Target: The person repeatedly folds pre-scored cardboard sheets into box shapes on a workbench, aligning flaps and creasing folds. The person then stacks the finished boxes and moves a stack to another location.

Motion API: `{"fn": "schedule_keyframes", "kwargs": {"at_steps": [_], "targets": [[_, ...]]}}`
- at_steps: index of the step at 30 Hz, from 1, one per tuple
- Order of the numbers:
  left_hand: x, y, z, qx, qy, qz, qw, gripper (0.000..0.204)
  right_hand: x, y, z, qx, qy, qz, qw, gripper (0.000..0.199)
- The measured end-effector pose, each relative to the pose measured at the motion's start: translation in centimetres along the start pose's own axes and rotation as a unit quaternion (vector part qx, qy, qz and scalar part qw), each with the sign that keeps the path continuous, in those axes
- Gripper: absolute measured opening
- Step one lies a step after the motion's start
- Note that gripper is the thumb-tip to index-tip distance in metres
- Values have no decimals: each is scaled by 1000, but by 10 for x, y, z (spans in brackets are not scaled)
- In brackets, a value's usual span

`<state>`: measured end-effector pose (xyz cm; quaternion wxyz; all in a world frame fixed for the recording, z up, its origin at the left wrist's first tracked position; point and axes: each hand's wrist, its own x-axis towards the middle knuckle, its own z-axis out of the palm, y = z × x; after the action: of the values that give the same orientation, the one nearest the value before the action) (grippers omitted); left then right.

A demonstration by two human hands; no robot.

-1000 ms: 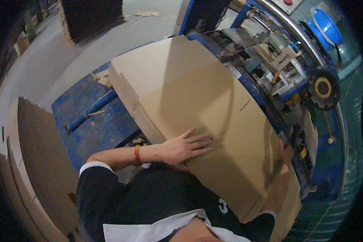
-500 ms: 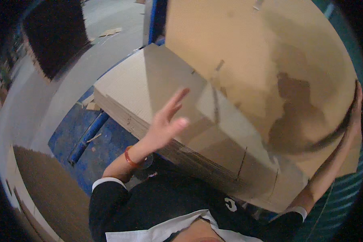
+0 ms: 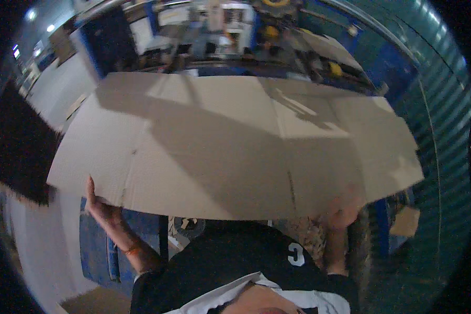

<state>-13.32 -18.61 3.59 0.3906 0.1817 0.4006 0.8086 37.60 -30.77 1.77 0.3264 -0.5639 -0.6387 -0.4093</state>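
Observation:
A wide brown cardboard sheet (image 3: 220, 146) with crease lines and short slits stretches before me, its near edge close to my body. At the near left corner area, my left hand (image 3: 103, 209) grips that edge, thumb up over the top face and fingers hidden underneath. My right hand (image 3: 343, 209) is closed on the near edge further right; motion smears its fingers. What lies directly under the sheet is hidden.
Beyond the sheet stands a machine (image 3: 230, 36) with blue frames and metal parts. A dark stack (image 3: 21, 141) rises at the left. Corrugated green wall (image 3: 434, 157) runs along the right. Below the sheet are a blue surface (image 3: 141, 230) and cardboard scraps (image 3: 405, 220).
The view has swung round to face the machine. The raised cardboard sheet has come down flatter before me. My left hand, free and spread before, now grips its near edge; my right hand moved nearer.

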Motion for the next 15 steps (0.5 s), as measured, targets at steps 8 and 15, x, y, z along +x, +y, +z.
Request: {"fn": "schedule_keyframes", "kwargs": {"at_steps": [8,15], "targets": [[91,17,-44,365,-168,156,902,31,-118,162,-29,419,306,694,498,49],[48,5,-26,375,-125,88,914,25,-3,95,-62,221,119,554,794,35]]}}
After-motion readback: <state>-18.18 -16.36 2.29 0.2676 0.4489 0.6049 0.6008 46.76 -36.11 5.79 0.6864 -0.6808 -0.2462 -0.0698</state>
